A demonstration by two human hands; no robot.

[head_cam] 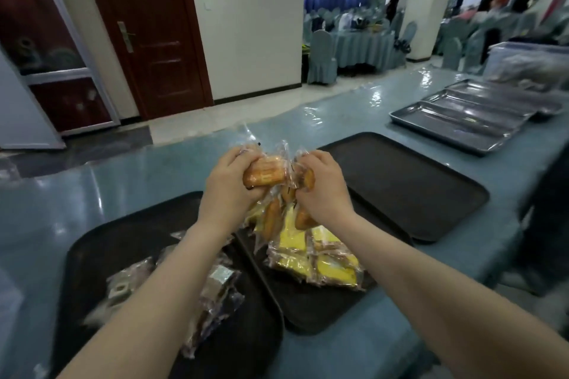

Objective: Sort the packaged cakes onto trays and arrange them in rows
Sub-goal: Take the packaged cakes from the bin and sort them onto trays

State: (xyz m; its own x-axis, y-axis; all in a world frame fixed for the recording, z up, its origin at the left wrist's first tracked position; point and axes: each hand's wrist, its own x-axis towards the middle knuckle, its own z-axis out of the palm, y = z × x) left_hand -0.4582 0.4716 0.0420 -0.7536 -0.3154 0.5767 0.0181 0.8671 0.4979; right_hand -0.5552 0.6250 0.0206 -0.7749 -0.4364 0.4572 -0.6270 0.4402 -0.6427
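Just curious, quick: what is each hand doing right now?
Left hand: grips a wrapped orange cake.
Right hand: grips a bunch of wrapped cakes.

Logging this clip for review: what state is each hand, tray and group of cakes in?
Left hand: grips wrapped orange-brown cakes.
Right hand: grips more of that bunch, held above the trays.
Yellow wrapped cakes: piled on the middle black tray.
Dark wrapped cakes: loose on the left black tray.
Right black tray: bare.
Steel trays: bare.
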